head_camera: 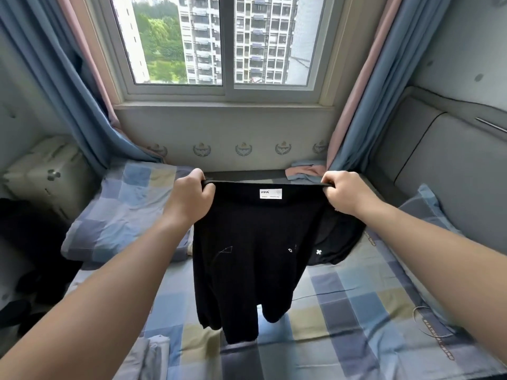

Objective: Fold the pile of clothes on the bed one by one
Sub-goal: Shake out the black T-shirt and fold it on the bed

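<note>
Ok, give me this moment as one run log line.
black garment: held up over bed, unfolded | left hand: grips its top edge | right hand: grips its top edge | second dark garment: on bed

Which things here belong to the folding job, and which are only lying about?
Job: black garment, gripped by left hand and right hand; second black garment on the bed.
Lying about: pillow, blue curtain, window.

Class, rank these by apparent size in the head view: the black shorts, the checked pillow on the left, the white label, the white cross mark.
1. black shorts, though nearest the camera, so true size is unsure
2. checked pillow
3. white label
4. white cross mark
</note>
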The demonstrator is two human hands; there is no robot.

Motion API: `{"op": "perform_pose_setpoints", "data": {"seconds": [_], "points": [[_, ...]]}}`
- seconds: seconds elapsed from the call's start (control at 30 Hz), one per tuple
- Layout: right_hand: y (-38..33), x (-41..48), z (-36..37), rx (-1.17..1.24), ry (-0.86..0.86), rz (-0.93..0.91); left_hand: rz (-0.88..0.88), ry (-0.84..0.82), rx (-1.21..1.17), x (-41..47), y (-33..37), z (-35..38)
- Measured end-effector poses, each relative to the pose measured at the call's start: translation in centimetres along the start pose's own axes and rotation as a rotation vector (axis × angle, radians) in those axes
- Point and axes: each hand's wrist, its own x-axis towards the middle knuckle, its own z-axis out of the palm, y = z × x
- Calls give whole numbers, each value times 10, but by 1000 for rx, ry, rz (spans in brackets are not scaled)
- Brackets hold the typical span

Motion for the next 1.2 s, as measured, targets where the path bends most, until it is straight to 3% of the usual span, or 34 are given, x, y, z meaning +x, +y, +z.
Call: {"op": "perform_pose_setpoints", "data": {"seconds": [0.1, 0.2, 0.4, 0.6, 0.7, 0.83, 0.93, 1.07, 1.2], "points": [[-8, -4, 10, 232, 23, 98, -34, -42, 51, -11, -11, -5], [-13, -15, 18, 476, -36, 155, -81, -71, -50, -27, -16, -14], [-10, -38, 9, 754, -89, 223, -63, -68, -127, -73, -1, -42], [1, -110, -43, 690, -185, -55, 8, -59, -132, -134, 30, -66], [24, -152, -74, 692, -307, -127, 41, -162, -49, -180, 51, -81], [59, -207, -100, 436, -305, -246, 73, -342, 330, -255, 88, -87], [90, -243, -105, 262, -267, -301, 147, -273, 494, -300, 104, -80], [124, -291, -117, 267, -190, -268, 65, -150, 158, -333, 99, -79], [149, -326, -120, 491, -112, -165, -77, -15, -192, -352, 97, -69]]}}
